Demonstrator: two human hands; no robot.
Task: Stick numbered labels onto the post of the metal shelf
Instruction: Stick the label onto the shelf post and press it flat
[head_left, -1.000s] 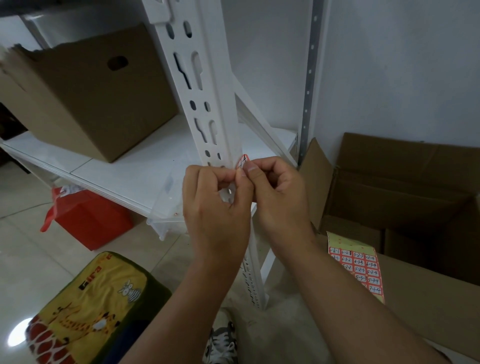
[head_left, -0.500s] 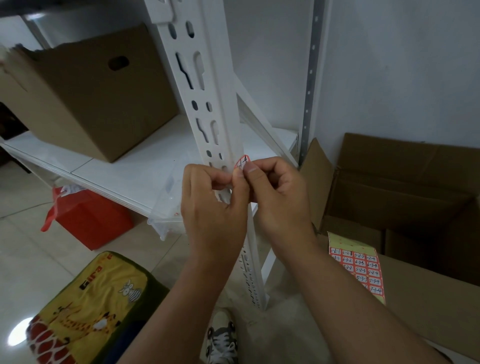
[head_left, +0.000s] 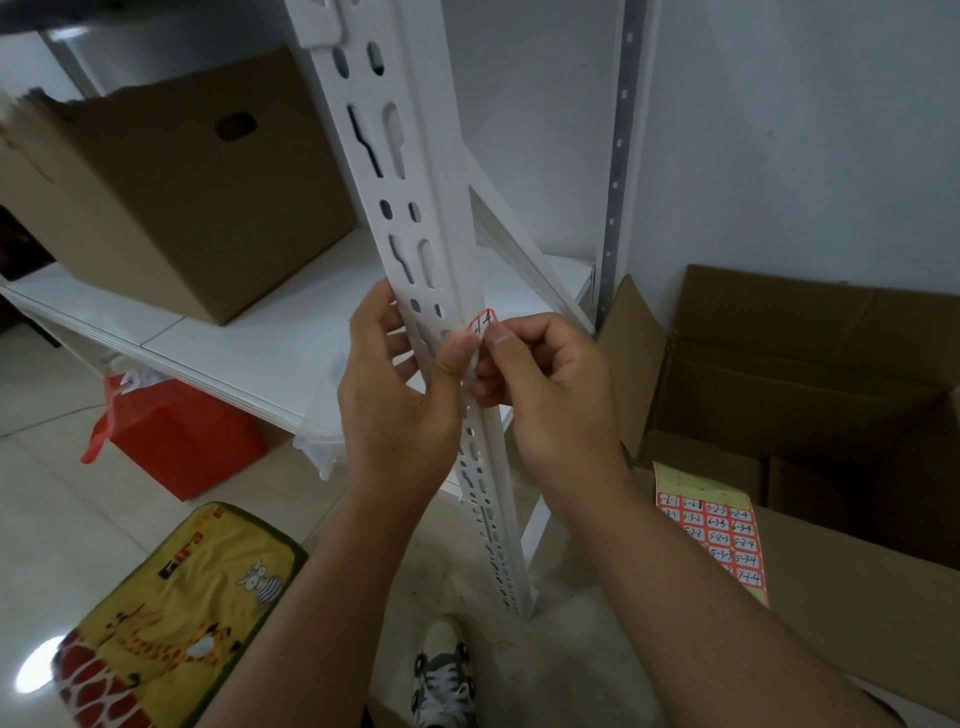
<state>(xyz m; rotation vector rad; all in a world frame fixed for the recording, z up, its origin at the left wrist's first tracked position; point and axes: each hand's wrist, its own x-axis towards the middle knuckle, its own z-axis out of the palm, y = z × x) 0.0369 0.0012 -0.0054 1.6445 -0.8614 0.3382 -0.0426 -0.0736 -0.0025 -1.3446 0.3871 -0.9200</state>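
Both hands at the white slotted post (head_left: 415, 171), front corner of the metal shelf (head_left: 270, 332). Right hand (head_left: 550, 395): fingers curled in, thumb and forefinger pinching a small red-bordered numbered label (head_left: 482, 325) by its lower end. Label stands upright against the post's front edge, just above the thumbnails; whether it's already stuck down I can't tell. Left hand (head_left: 395, 400): thumb pressed up next to the right thumb at the label's base, the other fingers loosely bent and wrapped round the far side of the post, touching it. Label sheet (head_left: 711, 530), yellow backing with rows of red numbered stickers, lies on the flap of a brown carton (head_left: 852, 597) at right, well apart from the hands. Another cardboard box (head_left: 171, 187) sits on the shelf board at left.
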